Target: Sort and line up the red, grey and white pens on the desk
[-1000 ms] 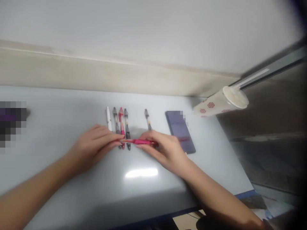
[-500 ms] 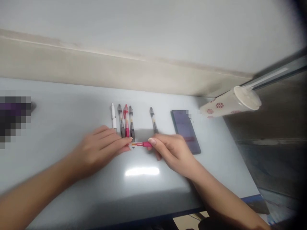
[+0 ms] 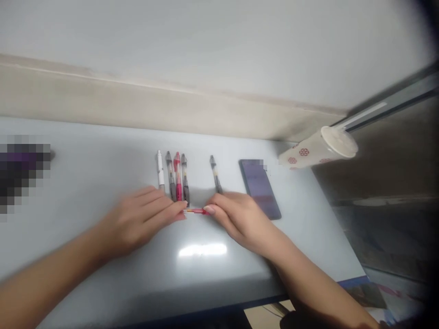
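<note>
So we had the held pen in both hands, lying roughly sideways across our view, on the near side of the row of other pens. Our left hand pinched its left end between thumb and fingers, and our right hand was closed on the other end, thumb nail facing us. Only a short bit showed between the two grips, see-through with some orange and red; our fingers hid the rest. We couldn't really tell how far above the table it was.

Past our left hand, the row had four pens side by side, pointing away from us: the white pen, the left black pen, the red pen and the right black pen. Our fingers covered the white pen's near end. The lone pen, also black, sat apart to the right, its near end right by our right hand; couldn't say if they touched.

Just beyond that hand we had the phone lying flat, and the cup with red marks was near the far right corner by the wall.
</note>
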A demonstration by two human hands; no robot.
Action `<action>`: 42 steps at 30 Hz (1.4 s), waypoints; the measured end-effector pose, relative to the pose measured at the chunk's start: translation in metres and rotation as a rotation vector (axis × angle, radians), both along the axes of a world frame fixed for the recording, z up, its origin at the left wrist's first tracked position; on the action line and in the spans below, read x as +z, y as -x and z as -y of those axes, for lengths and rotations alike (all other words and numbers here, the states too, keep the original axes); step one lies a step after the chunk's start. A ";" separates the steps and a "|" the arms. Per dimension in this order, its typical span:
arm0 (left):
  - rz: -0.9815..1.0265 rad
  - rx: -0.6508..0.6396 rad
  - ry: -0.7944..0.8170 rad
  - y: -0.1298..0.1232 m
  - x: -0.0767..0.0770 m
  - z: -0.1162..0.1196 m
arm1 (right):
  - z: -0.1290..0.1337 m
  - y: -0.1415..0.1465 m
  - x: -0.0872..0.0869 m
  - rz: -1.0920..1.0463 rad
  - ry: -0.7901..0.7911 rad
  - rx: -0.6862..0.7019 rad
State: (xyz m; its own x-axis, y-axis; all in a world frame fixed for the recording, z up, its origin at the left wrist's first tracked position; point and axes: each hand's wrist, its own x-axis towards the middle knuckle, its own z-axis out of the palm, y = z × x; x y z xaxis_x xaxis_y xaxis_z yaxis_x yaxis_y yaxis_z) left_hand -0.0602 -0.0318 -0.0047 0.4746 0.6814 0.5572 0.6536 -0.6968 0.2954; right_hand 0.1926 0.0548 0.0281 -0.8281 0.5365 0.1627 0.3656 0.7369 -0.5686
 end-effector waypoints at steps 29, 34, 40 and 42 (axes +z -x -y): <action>-0.018 0.277 -0.192 0.002 0.008 -0.024 | -0.001 0.011 0.009 -0.043 0.718 0.035; -0.027 0.473 0.360 0.008 0.021 -0.052 | -0.019 0.018 0.010 -0.071 0.625 -0.018; -0.082 0.517 0.404 -0.015 -0.003 -0.058 | -0.035 0.029 0.010 -0.014 0.563 -0.137; -0.118 0.521 0.377 -0.017 -0.013 -0.057 | -0.037 0.031 0.008 -0.008 0.571 -0.134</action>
